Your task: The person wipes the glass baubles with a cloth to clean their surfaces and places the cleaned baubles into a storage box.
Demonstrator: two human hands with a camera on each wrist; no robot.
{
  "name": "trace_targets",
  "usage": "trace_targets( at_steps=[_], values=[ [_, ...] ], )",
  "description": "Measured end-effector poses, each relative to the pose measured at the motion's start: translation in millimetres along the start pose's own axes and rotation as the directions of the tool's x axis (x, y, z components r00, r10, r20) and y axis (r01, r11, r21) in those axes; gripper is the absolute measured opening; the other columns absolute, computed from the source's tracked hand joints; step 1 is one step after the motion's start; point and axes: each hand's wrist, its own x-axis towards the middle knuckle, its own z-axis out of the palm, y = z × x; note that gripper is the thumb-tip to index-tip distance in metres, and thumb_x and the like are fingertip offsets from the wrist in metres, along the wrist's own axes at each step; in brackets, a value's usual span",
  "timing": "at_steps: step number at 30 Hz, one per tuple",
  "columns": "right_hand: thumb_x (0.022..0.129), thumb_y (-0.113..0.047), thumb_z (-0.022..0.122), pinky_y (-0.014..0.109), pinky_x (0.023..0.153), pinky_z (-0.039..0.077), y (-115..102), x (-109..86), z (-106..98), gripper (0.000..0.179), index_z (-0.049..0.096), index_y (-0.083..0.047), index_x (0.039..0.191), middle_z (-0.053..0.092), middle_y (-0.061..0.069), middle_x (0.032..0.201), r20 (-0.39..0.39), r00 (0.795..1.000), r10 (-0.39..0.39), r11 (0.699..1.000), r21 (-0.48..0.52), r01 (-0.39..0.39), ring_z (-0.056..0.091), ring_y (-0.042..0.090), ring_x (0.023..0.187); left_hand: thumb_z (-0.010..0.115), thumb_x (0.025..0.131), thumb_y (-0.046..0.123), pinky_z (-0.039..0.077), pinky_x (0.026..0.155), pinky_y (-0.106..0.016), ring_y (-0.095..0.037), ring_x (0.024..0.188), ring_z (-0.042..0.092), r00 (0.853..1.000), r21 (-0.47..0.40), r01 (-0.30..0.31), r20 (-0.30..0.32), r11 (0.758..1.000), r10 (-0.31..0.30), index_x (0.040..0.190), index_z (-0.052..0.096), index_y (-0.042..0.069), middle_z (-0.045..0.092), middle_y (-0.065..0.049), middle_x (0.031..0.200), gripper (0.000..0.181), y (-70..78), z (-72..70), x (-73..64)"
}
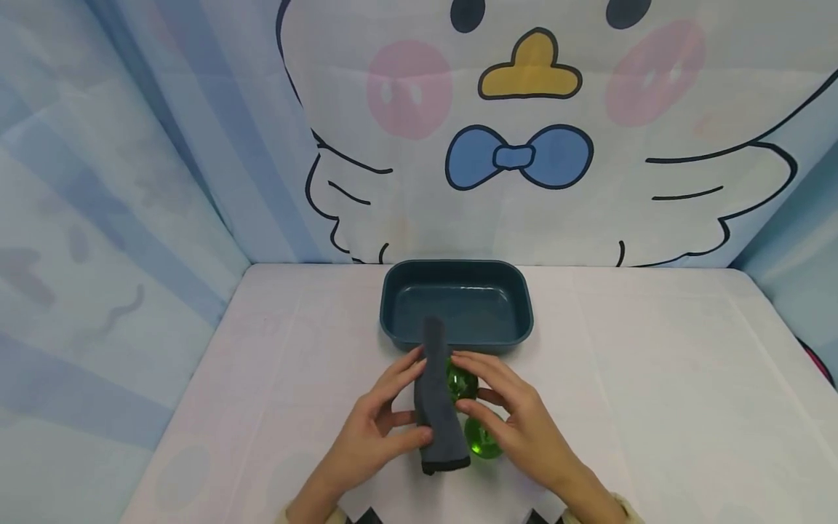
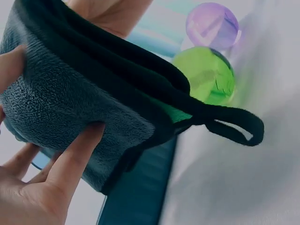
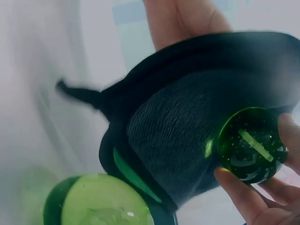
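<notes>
Your left hand point(image 1: 366, 431) grips a folded, dark grey fleecy cloth with black edging point(image 1: 437, 404), its thumb and fingertips against the fabric. The cloth stands on edge over the near middle of the bench point(image 1: 655, 378), its far end overlapping the near rim of a dark teal, rectangular, round-cornered tray point(image 1: 458, 302) in the head view. A black fabric hanging loop point(image 2: 229, 113) sticks out from the cloth's near end.

Your right hand point(image 1: 520, 418) pinches a transparent green ball point(image 1: 463, 382) between thumb and fingers, beside the cloth's right face. A second clear green ball point(image 1: 483, 439) sits nearer you, just right of the cloth and partly behind your right hand. The left wrist view also shows a clear purple ball point(image 2: 212, 26) beside a green one. Beyond the bench hangs a pale curtain with a cartoon bird and blue bow tie point(image 1: 517, 218).
</notes>
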Motion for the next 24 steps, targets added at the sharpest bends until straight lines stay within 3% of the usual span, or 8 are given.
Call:
trace_targets(
  at_steps=[5, 13, 20, 24],
  values=[
    [0.095, -0.006, 0.063, 0.030, 0.092, 0.056, 2.1, 0.2, 3.4, 0.052, 0.049, -0.016, 0.144, 0.053, 0.006, 0.143, 0.025, 1.000, 0.012, 0.998, 0.063, -0.014, 0.053, 0.014, 0.130, 0.076, 0.086, 0.003, 0.056, 0.092, -0.037, -0.023, 0.145, 0.034, 1.000, 0.040, -0.001, 0.001, 0.999, 0.001, 0.153, 0.039, 0.019, 0.024, -0.006, 0.163, 0.079, -4.5, -0.7, 3.4],
    [0.095, -0.004, 0.064, 0.031, 0.088, 0.057, -0.9, 3.2, 3.1, 0.050, 0.050, -0.014, 0.142, 0.055, 0.009, 0.140, -0.011, 1.000, 0.015, 0.995, 0.098, -0.014, 0.058, 0.019, 0.125, 0.083, 0.079, 0.009, 0.056, 0.091, -0.036, -0.030, 0.144, 0.035, 0.997, 0.133, 0.022, -0.077, 0.991, -0.012, 0.151, 0.041, 0.028, 0.030, -0.001, 0.161, 0.085, -2.0, 5.1, 12.7],
    [0.091, 0.001, 0.068, 0.031, 0.084, 0.059, -1.2, 5.0, 3.5, 0.049, 0.054, -0.011, 0.137, 0.058, 0.010, 0.135, -0.081, 0.997, 0.010, 0.994, 0.107, -0.002, 0.060, 0.013, 0.121, 0.083, 0.078, 0.004, 0.057, 0.088, -0.038, -0.030, 0.142, 0.037, 0.995, 0.153, -0.053, -0.078, 0.987, 0.065, 0.150, 0.044, 0.023, 0.033, -0.001, 0.158, 0.085, 1.2, 10.7, 21.0],
    [0.088, 0.000, 0.071, 0.032, 0.083, 0.059, -1.6, 5.9, 3.6, 0.048, 0.057, -0.009, 0.133, 0.060, 0.011, 0.131, -0.114, 0.992, 0.062, 0.989, 0.143, -0.045, 0.062, 0.012, 0.117, 0.084, 0.076, 0.001, 0.058, 0.086, -0.038, -0.026, 0.139, 0.040, 0.988, 0.165, -0.098, -0.103, 0.981, 0.115, 0.146, 0.048, 0.020, 0.039, -0.001, 0.154, 0.082, 0.3, 13.4, 23.3]
  ],
)
